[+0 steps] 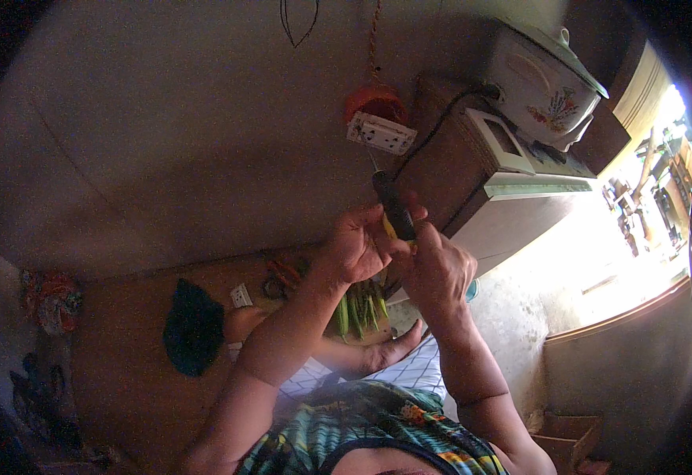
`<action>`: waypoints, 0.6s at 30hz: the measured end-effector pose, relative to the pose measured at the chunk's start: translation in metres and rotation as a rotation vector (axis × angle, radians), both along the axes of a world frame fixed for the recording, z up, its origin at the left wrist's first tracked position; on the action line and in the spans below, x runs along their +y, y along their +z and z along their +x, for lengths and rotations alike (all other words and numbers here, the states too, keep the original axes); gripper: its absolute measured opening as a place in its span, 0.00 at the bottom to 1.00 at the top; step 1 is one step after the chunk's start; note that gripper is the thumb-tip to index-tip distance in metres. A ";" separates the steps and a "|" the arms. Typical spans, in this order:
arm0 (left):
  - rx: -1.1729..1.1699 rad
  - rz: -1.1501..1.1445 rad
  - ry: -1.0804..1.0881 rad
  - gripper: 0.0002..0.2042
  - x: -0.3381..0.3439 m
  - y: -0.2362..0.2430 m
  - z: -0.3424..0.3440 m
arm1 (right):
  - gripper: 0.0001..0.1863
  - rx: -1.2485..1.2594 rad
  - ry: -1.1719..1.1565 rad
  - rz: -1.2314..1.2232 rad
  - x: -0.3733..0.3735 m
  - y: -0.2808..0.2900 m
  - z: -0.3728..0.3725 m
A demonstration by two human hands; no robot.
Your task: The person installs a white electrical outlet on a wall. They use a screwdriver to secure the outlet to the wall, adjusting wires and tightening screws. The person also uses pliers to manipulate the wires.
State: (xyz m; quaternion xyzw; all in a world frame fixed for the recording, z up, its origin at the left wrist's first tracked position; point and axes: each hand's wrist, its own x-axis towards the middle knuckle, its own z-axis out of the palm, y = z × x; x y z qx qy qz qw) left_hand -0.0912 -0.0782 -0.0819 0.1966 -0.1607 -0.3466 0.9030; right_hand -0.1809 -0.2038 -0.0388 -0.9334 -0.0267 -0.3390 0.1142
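Note:
In front of me, both hands are on a screwdriver (394, 202) with a black and yellow handle. Its thin shaft points up toward a white socket board (381, 133) on the wall. My left hand (359, 247) is closed, its fingers at the handle's lower end. Closed around the same end from the other side is my right hand (441, 267). The fingertips partly hide the grip. Whether the tip touches the board, I cannot tell. A red-orange round holder (374, 101) hangs on a rope right behind the board.
A brown cabinet (449, 134) at the right carries a white flowered appliance (547, 91) with a black cord. Below my hands lie long green pods (362, 309), tools with red handles (284, 273), a small white socket piece (240, 296) and a dark green cloth (192, 328).

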 end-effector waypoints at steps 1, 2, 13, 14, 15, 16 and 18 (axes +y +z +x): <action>-0.037 0.002 0.016 0.33 -0.001 -0.007 0.002 | 0.28 0.098 -0.028 -0.009 0.001 0.003 -0.003; -0.078 0.008 0.040 0.34 0.002 -0.011 0.005 | 0.28 0.065 -0.026 0.010 0.003 0.007 -0.004; -0.013 -0.014 0.048 0.24 -0.009 -0.008 0.002 | 0.23 -0.195 0.104 -0.006 -0.002 0.003 -0.003; -0.017 -0.048 -0.009 0.24 -0.005 -0.002 -0.006 | 0.23 -0.130 0.084 -0.006 -0.002 0.009 -0.005; -0.020 -0.083 -0.068 0.25 -0.003 0.001 -0.010 | 0.24 -0.064 0.064 -0.007 -0.003 0.012 -0.006; -0.034 -0.082 -0.055 0.26 -0.004 0.001 -0.009 | 0.25 0.032 0.031 -0.014 -0.003 0.011 -0.007; -0.066 -0.079 -0.020 0.30 -0.003 0.000 -0.005 | 0.27 0.221 -0.023 -0.026 -0.001 0.008 -0.005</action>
